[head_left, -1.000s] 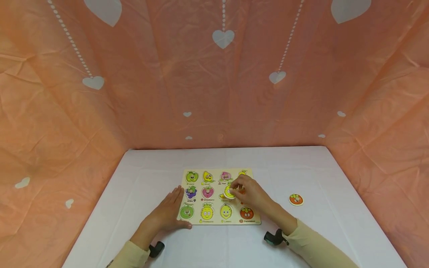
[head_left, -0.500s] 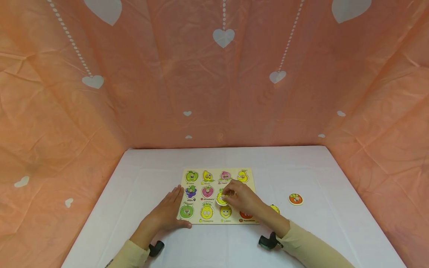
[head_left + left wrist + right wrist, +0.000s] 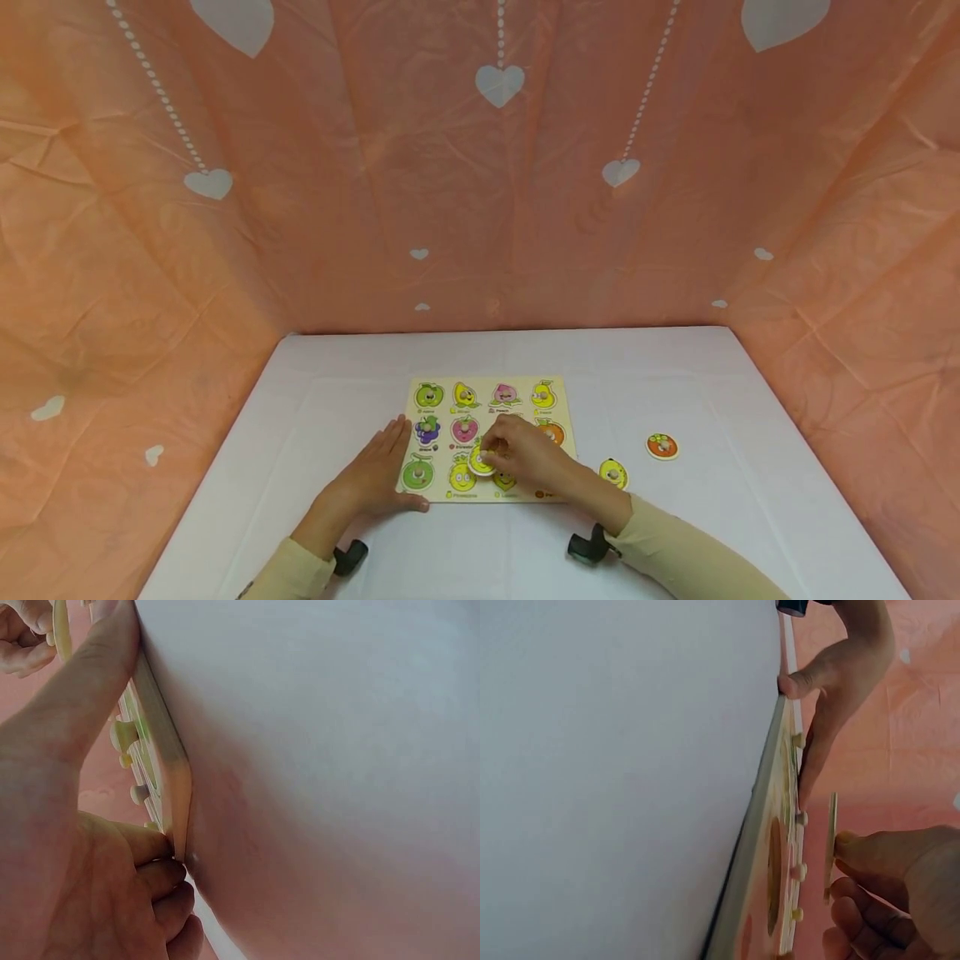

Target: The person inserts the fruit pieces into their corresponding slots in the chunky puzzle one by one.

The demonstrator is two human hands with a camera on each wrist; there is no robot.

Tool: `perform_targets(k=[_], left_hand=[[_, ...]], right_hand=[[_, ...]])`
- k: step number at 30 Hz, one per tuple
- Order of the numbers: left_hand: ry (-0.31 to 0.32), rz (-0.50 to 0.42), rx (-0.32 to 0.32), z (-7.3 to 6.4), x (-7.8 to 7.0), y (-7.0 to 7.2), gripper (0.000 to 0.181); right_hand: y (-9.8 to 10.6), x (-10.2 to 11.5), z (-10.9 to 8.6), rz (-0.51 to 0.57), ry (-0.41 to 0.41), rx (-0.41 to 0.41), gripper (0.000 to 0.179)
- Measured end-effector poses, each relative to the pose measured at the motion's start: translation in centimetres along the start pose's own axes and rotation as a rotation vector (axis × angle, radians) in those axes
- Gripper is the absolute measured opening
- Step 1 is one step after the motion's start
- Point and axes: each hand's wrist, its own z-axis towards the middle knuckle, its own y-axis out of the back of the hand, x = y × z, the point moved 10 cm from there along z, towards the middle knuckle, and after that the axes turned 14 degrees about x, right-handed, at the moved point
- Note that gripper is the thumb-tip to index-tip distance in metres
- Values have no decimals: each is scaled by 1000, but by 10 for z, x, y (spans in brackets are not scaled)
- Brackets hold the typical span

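A fruit puzzle board (image 3: 441, 495) lies on the white table with knobbed fruit pieces in several of its spots. My left hand (image 3: 377, 468) rests against its left side, fingers extended, thumb at the near left corner. My right hand (image 3: 525, 454) pinches a yellow pineapple puzzle piece (image 3: 477, 463) by its knob, beside the pineapple picture in the bottom row. In the right wrist view the piece (image 3: 830, 851) is on edge, apart from the board. The right hand hides part of the lemon and persimmon pictures.
To the board's right lie a loose yellow lemon piece (image 3: 613, 473) and an orange-red persimmon piece (image 3: 662, 447). A pink-orange curtain (image 3: 495, 208) with white hearts stands behind and at both sides of the table (image 3: 712, 375).
My right hand has moved left and toward me with the pineapple piece, from the middle row to the bottom row. The lemon piece has come into sight. My left hand stays in place.
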Motion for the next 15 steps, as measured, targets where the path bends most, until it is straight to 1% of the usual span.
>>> perform_targets(k=[5, 8, 12, 15], left_hand=[[0, -10, 7, 0, 0, 1, 135], [3, -12, 8, -1, 0, 2, 136], [-12, -16, -2, -3, -2, 3, 135], [-18, -17, -10, -3, -3, 3, 135]], right_hand=[[-9, 5, 6, -15, -2, 49, 7], [-14, 8, 11, -29, 15, 64, 8], [-18, 14, 13, -31, 38, 74, 8], [-20, 17, 14, -32, 37, 80, 7]])
